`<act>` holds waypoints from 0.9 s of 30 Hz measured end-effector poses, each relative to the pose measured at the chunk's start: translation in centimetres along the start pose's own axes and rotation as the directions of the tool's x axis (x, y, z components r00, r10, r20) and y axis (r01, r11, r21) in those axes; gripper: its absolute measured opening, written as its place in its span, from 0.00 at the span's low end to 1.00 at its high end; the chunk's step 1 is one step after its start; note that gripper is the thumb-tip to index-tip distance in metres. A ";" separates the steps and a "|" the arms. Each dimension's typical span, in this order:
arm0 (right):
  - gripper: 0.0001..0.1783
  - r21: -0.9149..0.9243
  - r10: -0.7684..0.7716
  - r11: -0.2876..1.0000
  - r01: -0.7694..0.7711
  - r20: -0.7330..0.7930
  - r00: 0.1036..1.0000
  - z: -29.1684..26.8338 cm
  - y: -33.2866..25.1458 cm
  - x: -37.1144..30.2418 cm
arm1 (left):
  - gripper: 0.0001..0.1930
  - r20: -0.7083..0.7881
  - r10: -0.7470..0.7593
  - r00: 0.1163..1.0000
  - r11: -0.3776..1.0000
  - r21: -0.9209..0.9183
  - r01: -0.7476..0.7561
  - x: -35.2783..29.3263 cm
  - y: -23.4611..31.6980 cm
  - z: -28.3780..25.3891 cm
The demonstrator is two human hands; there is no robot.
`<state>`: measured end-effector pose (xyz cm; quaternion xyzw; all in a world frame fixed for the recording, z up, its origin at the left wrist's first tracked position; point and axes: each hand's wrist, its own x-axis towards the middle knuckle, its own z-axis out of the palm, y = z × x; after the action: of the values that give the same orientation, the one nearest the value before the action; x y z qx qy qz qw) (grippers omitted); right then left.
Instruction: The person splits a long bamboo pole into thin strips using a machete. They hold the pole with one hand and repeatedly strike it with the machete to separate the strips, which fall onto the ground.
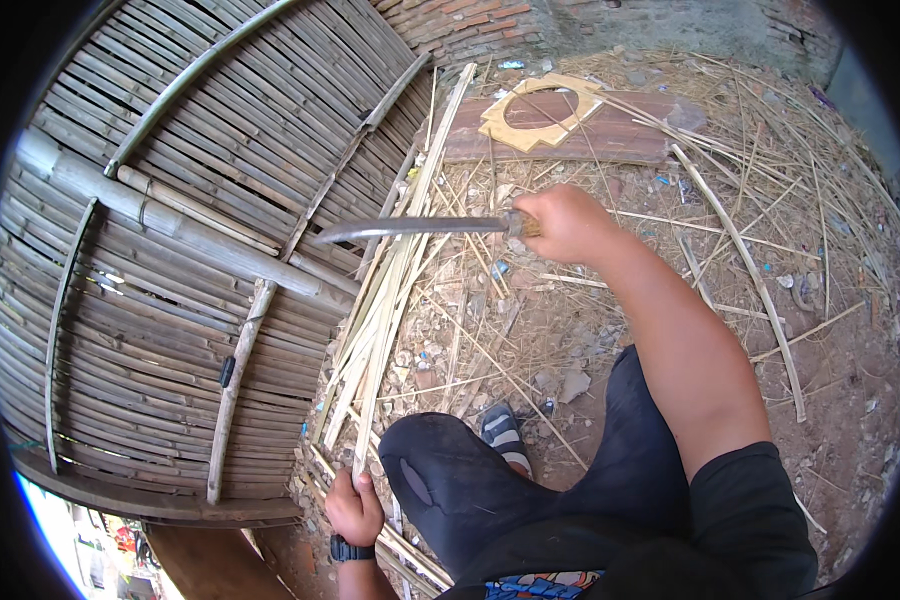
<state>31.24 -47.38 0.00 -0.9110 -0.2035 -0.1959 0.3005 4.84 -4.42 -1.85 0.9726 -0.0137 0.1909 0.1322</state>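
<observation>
My right hand (572, 224) is closed round the handle of a machete (420, 227). Its long, slightly curved blade points left, raised over the littered ground. At the lower left, my left hand (354, 508) grips the near end of a pale bamboo strip (370, 410), thumb lying along it. Several more split strips (395, 265) run beside it in a long bundle, away toward the far wall. The blade's outer part passes above these strips in the picture; a gap between them is hard to judge.
A slatted bamboo wall (180, 220) stands along the left. Farther off, a yellowish frame with a round hole (510, 128) lies on a reddish-brown board (630, 140). Loose bamboo sticks (745, 255) and shavings litter the ground at right. My sandalled foot (505, 435) is between my knees.
</observation>
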 end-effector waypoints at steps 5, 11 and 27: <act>0.08 -0.047 -0.301 0.947 0.317 0.208 0.931 1.3 -5.1 0.2 | 0.21 0.005 -0.009 1.000 1.000 -0.024 0.009 0.5 0.8 0.3; 0.06 0.067 0.189 0.980 -0.189 0.002 0.982 0.4 1.8 0.4 | 0.23 0.141 -0.026 0.990 0.983 -0.174 0.051 0.0 0.2 -0.7; 0.08 0.138 0.166 0.975 -0.175 0.076 0.983 2.0 0.6 1.0 | 0.33 0.569 -0.076 0.819 0.618 -0.617 0.486 -2.3 -2.9 -1.1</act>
<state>32.81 -46.29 -1.35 -0.9068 -0.1476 -0.1247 0.3748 2.54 -1.42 -2.41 0.8366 0.0359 -0.1082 0.5359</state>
